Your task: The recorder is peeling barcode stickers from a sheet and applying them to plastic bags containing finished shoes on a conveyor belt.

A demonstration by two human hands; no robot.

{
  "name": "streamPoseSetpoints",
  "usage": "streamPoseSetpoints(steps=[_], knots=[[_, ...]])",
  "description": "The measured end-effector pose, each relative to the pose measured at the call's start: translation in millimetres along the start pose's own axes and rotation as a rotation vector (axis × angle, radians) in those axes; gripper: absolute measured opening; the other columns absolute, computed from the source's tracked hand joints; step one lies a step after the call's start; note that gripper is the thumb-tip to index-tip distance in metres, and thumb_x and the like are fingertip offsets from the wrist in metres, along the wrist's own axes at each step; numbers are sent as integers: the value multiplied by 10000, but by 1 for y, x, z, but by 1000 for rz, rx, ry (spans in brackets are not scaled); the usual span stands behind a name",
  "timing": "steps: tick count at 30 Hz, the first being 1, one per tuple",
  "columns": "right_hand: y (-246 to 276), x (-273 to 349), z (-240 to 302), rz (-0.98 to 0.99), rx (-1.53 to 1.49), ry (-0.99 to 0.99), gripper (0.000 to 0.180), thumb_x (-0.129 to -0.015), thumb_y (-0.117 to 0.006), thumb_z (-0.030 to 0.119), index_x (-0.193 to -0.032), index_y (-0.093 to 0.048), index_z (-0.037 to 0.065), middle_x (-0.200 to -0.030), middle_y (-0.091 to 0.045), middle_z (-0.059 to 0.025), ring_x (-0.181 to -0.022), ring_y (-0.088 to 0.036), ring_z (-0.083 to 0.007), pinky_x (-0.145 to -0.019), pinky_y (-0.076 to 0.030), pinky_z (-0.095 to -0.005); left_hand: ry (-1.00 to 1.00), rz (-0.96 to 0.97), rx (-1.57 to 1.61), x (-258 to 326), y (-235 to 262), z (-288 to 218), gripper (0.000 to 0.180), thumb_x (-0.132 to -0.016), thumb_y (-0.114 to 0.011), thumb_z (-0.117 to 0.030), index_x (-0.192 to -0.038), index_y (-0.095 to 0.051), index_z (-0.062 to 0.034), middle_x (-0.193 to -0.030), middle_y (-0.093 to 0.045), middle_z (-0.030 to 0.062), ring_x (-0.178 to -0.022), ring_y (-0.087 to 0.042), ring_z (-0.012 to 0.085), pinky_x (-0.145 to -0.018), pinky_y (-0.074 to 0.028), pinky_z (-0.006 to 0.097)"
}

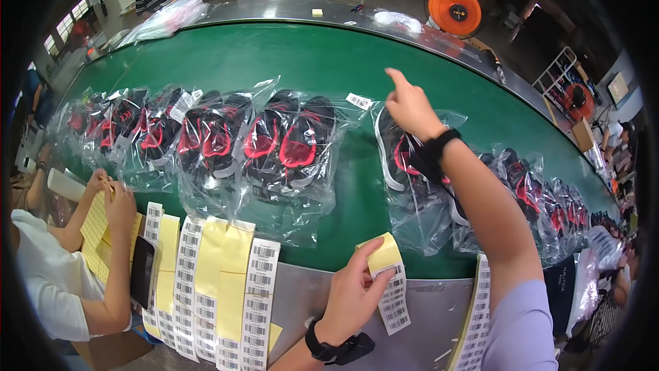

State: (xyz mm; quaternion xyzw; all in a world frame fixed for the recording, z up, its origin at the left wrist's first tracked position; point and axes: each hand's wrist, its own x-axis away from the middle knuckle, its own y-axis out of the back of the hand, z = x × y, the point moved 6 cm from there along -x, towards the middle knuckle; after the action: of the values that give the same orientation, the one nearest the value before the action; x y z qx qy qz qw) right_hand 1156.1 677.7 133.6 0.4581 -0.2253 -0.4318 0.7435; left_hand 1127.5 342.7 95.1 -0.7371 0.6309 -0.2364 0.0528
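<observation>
My left hand [350, 299] pinches a strip of barcode stickers [394, 306], its yellow backing curling over at the top. The strip hangs above the metal edge nearest me. My right hand [412, 107] reaches out over the green conveyor belt [274, 48], index finger stretched forward, with nothing visible in it. Under my right wrist lies a clear bag of black and red shoes [395, 158], partly hidden by the hand and forearm. Left of it, another bagged pair of shoes [292, 141] bears a white barcode label [359, 101] at its upper corner.
More bagged shoes line the belt on both sides. Sticker sheets [261, 288] and a dark phone [143, 271] lie along the near edge; another sticker stack [476, 309] is beside my right arm. A co-worker's hands [113, 199] are at left. An orange fan [454, 10] stands beyond.
</observation>
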Motion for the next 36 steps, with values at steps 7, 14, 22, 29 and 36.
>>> streamPoseSetpoints(steps=[7, 14, 22, 29, 36], knots=[[8, 148, -77, -279, 65, 47, 584, -876, -706, 225, -1401, -501, 74, -1447, -430, -267, -1321, -441, -442, -1110, -363, -473, -5, 65, -6, 5, -14, -4, 535, -927, -606, 67, -1427, -422, 12, -1158, -665, 167, -991, -684, 172, -826, -566, 284], [-17, 145, -7, -204, -298, 164, 505, -820, -717, 113, -1305, -590, 51, -1416, -489, -205, -1257, -535, -353, -1030, -461, -407, 3, 34, -36, 6, -19, -5, 521, -918, -610, 79, -1408, -442, 23, -1202, -643, 158, -989, -680, 170, -825, -567, 284], [-14, 91, -112, -534, -724, -419, 290, -883, -732, 218, -1033, -662, -20, -852, -661, -55, -761, -622, -125, -623, -522, -303, -84, -4, -82, 6, -20, 3, 543, -915, -655, 31, -1419, -454, 18, -1041, -706, 131, -865, -694, 122, -722, -568, 253], [-19, 67, -125, -235, -827, -472, 118, -923, -660, 151, -857, -632, 58, -663, -543, 19, -577, -546, -97, -526, -490, -269, -144, -119, -29, 8, -19, 2, 581, -898, -655, 68, -1431, -428, 15, -1034, -707, 141, -877, -692, 138, -744, -562, 261], [6, 136, -111, 0, -617, -532, 134, -902, -646, 91, -837, -633, -25, -718, -603, -40, -572, -598, -107, -503, -544, -285, -267, -88, -153, 11, -18, -1, 457, -899, -665, 54, -1334, -530, 11, -947, -729, 117, -839, -686, 108, -711, -540, 234]])
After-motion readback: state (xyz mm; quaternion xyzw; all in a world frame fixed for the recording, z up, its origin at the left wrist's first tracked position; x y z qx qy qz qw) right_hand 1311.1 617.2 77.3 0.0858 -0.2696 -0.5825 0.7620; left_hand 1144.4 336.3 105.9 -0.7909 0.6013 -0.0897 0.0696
